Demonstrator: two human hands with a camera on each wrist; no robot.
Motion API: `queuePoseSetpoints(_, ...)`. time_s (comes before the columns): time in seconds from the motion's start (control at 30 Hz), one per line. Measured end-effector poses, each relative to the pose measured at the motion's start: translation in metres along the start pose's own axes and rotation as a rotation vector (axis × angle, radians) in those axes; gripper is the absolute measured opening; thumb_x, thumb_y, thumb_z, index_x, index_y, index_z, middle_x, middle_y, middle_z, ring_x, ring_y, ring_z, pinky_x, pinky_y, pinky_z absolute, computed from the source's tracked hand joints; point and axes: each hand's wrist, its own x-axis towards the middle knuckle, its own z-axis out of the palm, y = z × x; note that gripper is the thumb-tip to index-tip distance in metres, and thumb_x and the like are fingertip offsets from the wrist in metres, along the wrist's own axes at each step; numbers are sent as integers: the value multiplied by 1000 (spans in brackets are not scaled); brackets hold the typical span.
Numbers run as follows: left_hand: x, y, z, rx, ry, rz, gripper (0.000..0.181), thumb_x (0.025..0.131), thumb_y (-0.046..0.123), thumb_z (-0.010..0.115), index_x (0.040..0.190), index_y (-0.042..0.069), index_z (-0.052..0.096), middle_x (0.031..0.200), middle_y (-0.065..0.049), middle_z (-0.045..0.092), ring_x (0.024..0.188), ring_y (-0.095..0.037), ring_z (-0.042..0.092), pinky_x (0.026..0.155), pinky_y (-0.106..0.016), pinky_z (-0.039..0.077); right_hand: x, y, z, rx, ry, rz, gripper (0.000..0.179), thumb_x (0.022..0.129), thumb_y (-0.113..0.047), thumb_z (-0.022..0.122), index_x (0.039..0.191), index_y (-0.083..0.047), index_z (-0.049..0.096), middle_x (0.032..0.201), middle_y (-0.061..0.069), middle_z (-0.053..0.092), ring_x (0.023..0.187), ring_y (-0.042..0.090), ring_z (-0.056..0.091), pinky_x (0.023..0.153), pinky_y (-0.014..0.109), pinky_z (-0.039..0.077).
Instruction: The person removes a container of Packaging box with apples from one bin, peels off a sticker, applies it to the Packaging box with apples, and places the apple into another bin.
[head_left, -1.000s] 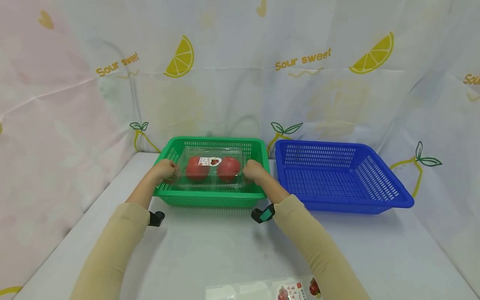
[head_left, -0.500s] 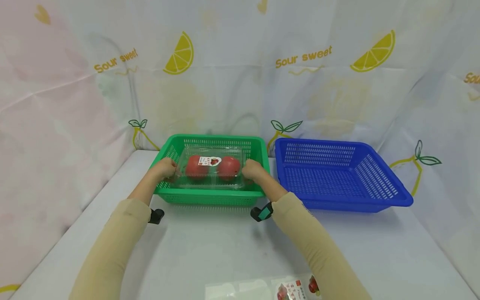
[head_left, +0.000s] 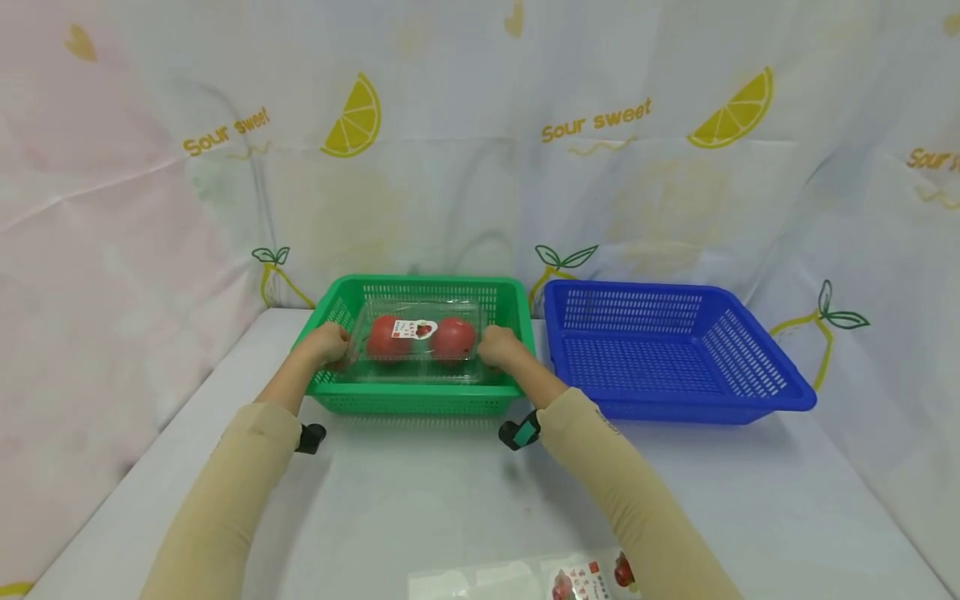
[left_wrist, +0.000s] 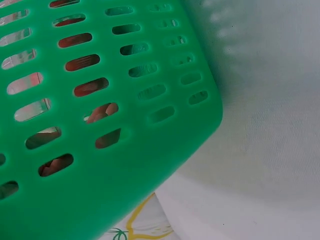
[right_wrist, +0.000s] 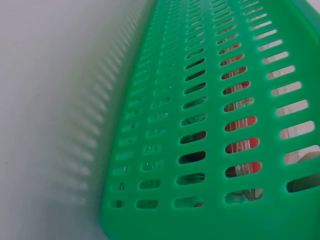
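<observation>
A clear plastic clamshell box (head_left: 420, 371) with two red round fruits (head_left: 453, 338) lies within the green basket (head_left: 408, 390). A white label (head_left: 412, 330) with a fruit picture sticks to its lid. At the box's left end, my left hand (head_left: 327, 342) grips it with curled fingers. My right hand (head_left: 501, 347) holds the opposite end the same way. The fingertips of both hands are mostly hidden. In the left wrist view, the basket's slotted wall (left_wrist: 150, 145) covers most of that hand; the right wrist view likewise looks at the basket wall (right_wrist: 210, 150).
To the right of the green basket stands a blue basket (head_left: 645, 362), with nothing in it. A sheet of fruit stickers (head_left: 525, 579) lies at the table's front edge, partly under my right sleeve. Printed cloth (head_left: 450, 192) hangs behind the white table (head_left: 420, 492).
The box has sunk very slightly in the green basket, with both hands staying at its ends. The head view has shifted a little; the baskets and sticker sheet stay put.
</observation>
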Motion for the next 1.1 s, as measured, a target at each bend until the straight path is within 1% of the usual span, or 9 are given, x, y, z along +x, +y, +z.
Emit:
queuePoseSetpoints(0.1,-1,-1,0,-11,-18,5,38,89,-6,34,125,-20,39,119,-33,46,79,-23,54,64,-28,51,-1,-1,0,-6,4,-8,24,92,-3,39,70,-4,48,56,8,46,42,16,43,39,27,37)
queuePoseSetpoints(0.2,-2,-1,-1,-52,-40,15,42,88,-8,31,128,-21,33,126,-36,39,80,-24,54,65,-29,51,-2,-2,0,-14,9,-12,23,92,-3,39,71,-4,49,59,9,48,44,17,46,40,27,38)
queuePoseSetpoints(0.3,-2,-1,-2,-80,-51,15,45,85,-11,33,129,-22,30,129,-37,35,80,-24,54,65,-30,51,-2,-2,-1,-18,12,-11,24,93,-3,39,71,-4,50,60,9,50,45,17,47,41,27,39)
queuePoseSetpoints(0.47,-3,0,-2,-100,-69,-8,52,82,-15,37,132,-21,24,135,-37,26,91,-28,51,66,-30,51,-1,-1,0,-14,14,-4,23,93,-4,40,72,-4,51,60,9,50,46,17,47,41,27,39)
queuePoseSetpoints(0.6,-5,2,-2,-98,-78,-13,51,84,-13,37,133,-21,22,136,-37,24,93,-30,49,66,-29,51,0,-1,0,-2,17,6,24,93,-4,39,71,-5,49,57,7,46,44,16,44,40,27,37)
queuePoseSetpoints(0.83,-10,4,-4,-32,-82,33,46,86,-10,37,130,-22,27,135,-38,26,94,-31,46,58,-25,45,-3,-1,-1,66,14,14,27,93,-3,37,66,-8,40,51,4,35,40,13,28,38,27,28)
queuePoseSetpoints(0.97,-13,5,-6,-15,-82,48,47,88,-9,38,131,-22,25,134,-39,27,93,-29,53,63,-25,50,-8,-1,-4,127,34,14,26,94,-5,36,68,-8,37,52,3,31,41,13,23,38,28,25)
queuePoseSetpoints(1.03,-14,6,-8,-26,-77,43,46,90,-8,39,132,-21,25,133,-39,28,88,-25,57,67,-27,52,-10,-1,-5,156,44,7,24,94,-5,36,70,-8,36,55,3,30,42,14,24,39,28,26)
queuePoseSetpoints(1.1,-15,6,-8,-42,-64,37,46,90,-8,40,132,-20,25,132,-39,30,82,-22,59,70,-28,52,-11,-1,-5,182,52,0,19,94,-6,36,76,-7,39,60,5,32,45,14,25,41,28,27)
